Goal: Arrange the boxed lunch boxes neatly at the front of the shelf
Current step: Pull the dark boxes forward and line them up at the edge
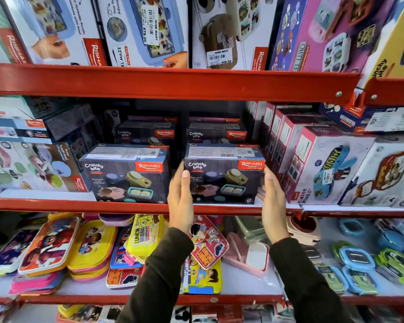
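Two dark "Crunchy bite" lunch box cartons stand at the front of the middle red shelf (131,207). The left carton (126,174) stands alone, a little left of centre. The right carton (224,176) is gripped from both sides: my left hand (181,197) presses its left face, my right hand (273,203) presses its right face. The carton rests on the shelf at its front edge. Two more cartons of the same kind (147,134) (217,132) stand farther back in the shadow, with flatter boxes on top.
Pink and white boxes (313,166) crowd the right of the same shelf; pastel boxes (28,166) fill the left. The upper shelf (173,82) holds large cartons. Below lie loose cartoon lunch boxes (91,245) and round containers (359,269).
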`<action>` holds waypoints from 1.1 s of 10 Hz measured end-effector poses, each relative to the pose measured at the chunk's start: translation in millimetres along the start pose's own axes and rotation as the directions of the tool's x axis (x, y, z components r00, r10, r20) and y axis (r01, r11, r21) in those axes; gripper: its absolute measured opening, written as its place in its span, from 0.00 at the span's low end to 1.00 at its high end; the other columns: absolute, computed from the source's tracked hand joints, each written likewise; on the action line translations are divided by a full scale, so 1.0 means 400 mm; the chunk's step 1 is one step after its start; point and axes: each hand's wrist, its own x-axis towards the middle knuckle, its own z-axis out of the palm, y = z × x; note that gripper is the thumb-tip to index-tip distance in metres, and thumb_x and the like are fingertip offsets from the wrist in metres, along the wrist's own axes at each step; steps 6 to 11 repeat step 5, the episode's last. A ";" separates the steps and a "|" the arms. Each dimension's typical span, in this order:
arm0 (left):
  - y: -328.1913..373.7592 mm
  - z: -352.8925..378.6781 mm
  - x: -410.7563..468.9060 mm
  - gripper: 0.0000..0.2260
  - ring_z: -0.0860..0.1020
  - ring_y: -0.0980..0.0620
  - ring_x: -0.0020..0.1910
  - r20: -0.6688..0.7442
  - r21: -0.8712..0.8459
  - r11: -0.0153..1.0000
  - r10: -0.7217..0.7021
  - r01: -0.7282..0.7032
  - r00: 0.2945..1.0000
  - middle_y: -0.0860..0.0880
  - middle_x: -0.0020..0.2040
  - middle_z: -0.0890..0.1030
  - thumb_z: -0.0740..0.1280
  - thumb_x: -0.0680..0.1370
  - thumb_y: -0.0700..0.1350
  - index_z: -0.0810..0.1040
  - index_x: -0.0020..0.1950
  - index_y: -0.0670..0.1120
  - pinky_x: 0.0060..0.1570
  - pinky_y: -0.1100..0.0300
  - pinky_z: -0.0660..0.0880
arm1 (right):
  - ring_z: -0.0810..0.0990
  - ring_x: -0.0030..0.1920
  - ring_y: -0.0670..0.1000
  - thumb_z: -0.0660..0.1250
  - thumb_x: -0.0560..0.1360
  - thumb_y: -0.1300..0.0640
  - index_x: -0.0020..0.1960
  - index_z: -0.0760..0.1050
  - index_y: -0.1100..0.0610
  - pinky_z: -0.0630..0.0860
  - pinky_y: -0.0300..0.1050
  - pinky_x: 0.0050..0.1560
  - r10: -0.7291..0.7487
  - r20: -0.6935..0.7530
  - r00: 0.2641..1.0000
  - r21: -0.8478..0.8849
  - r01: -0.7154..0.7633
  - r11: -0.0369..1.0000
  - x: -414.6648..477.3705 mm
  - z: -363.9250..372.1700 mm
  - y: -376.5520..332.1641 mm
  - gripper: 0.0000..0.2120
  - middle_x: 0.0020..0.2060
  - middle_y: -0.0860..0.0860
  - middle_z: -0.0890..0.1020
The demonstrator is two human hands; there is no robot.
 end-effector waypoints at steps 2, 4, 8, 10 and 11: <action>0.003 -0.021 -0.028 0.29 0.69 0.55 0.79 0.037 0.026 0.999 0.025 -0.026 0.999 0.52 0.78 0.74 0.57 0.81 0.62 0.69 0.80 0.52 0.81 0.46 0.64 | 0.69 0.64 0.21 0.54 0.84 0.43 0.74 0.66 0.41 0.64 0.20 0.64 -0.027 0.011 1.000 -0.057 0.027 0.998 -0.034 -0.023 0.006 0.19 0.66 0.31 0.73; 0.006 -0.033 -0.031 0.28 0.68 0.58 0.79 0.084 0.082 0.996 0.021 -0.028 0.996 0.54 0.79 0.72 0.58 0.82 0.60 0.68 0.81 0.53 0.81 0.48 0.64 | 0.70 0.73 0.35 0.56 0.84 0.43 0.79 0.67 0.48 0.65 0.31 0.72 -0.025 0.046 0.999 -0.073 0.029 0.997 -0.035 -0.030 0.010 0.24 0.74 0.42 0.74; 0.011 -0.034 -0.037 0.29 0.69 0.57 0.78 0.064 0.109 0.994 0.019 -0.026 0.998 0.54 0.78 0.71 0.61 0.80 0.62 0.67 0.80 0.55 0.80 0.48 0.66 | 0.69 0.74 0.36 0.57 0.84 0.43 0.79 0.65 0.47 0.66 0.26 0.67 -0.035 0.042 0.998 -0.081 0.039 0.996 -0.036 -0.032 0.003 0.25 0.76 0.43 0.72; 0.011 -0.034 -0.037 0.29 0.69 0.57 0.78 0.064 0.109 0.994 0.019 -0.026 0.998 0.54 0.78 0.71 0.61 0.80 0.62 0.67 0.80 0.55 0.80 0.48 0.66 | 0.69 0.74 0.36 0.57 0.84 0.43 0.79 0.65 0.47 0.66 0.26 0.67 -0.035 0.042 0.998 -0.081 0.039 0.996 -0.036 -0.032 0.003 0.25 0.76 0.43 0.72; 0.011 -0.034 -0.037 0.29 0.69 0.57 0.78 0.064 0.109 0.994 0.019 -0.026 0.998 0.54 0.78 0.71 0.61 0.80 0.62 0.67 0.80 0.55 0.80 0.48 0.66 | 0.69 0.74 0.36 0.57 0.84 0.43 0.79 0.65 0.47 0.66 0.26 0.67 -0.035 0.042 0.998 -0.081 0.039 0.996 -0.036 -0.032 0.003 0.25 0.76 0.43 0.72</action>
